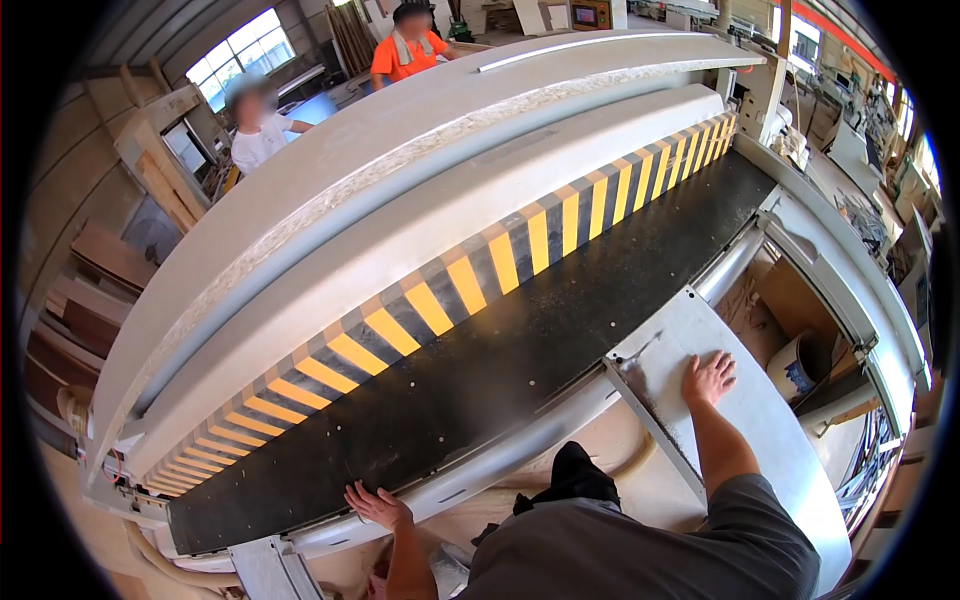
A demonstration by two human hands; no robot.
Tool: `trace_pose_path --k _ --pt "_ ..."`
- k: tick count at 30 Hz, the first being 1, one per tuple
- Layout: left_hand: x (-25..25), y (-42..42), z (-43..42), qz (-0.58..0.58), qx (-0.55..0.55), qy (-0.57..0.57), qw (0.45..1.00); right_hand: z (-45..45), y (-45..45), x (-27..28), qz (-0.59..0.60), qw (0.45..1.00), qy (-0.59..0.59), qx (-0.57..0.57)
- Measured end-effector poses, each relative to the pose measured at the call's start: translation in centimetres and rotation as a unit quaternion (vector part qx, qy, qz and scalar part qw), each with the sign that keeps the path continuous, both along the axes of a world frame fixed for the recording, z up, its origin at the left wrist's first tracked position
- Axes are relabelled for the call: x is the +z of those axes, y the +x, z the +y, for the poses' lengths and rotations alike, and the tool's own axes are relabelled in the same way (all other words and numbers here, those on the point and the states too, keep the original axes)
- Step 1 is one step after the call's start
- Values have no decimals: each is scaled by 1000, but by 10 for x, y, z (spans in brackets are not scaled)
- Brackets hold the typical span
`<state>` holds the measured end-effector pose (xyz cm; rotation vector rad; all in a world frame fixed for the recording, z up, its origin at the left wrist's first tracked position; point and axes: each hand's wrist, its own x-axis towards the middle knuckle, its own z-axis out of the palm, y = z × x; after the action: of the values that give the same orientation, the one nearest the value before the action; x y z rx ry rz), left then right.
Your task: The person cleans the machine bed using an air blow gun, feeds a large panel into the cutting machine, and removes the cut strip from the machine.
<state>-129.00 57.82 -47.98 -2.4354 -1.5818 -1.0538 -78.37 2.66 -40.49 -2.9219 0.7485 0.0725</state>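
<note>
My left hand (pixel 378 506) lies with fingers spread on the front edge of a long black machine bed (pixel 480 350), holding nothing. Farther right, my right hand (pixel 710 378) rests flat, fingers apart, on a grey metal side table (pixel 735 425) that juts toward me from the bed. Behind the bed runs a guard with yellow and black stripes (pixel 465 283), below a long pale beam (pixel 400 215). Small light specks dot the black surface.
Beyond the machine are a person in orange (pixel 402 58) and a person in white (pixel 260 138). A white bucket (pixel 795 365) stands right of the side table, inside a metal frame (pixel 850 290). Boards (pixel 80 310) lean at the left.
</note>
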Motion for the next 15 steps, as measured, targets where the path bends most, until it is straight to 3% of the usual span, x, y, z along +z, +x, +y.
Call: trace_pose_path --k 5,7,11,15 --pt "-2 1 2 51 61 -21 997 -4 2 6 12 1000 11 4" --pt "9 12 -1 21 70 -33 997 -5 2 4 8 1000 18 6" --pt "69 89 -27 -94 -169 -99 976 -2 1 15 24 1000 16 4" --pt "90 187 -39 -52 -372 -155 914 -5 4 5 17 1000 6 -3"
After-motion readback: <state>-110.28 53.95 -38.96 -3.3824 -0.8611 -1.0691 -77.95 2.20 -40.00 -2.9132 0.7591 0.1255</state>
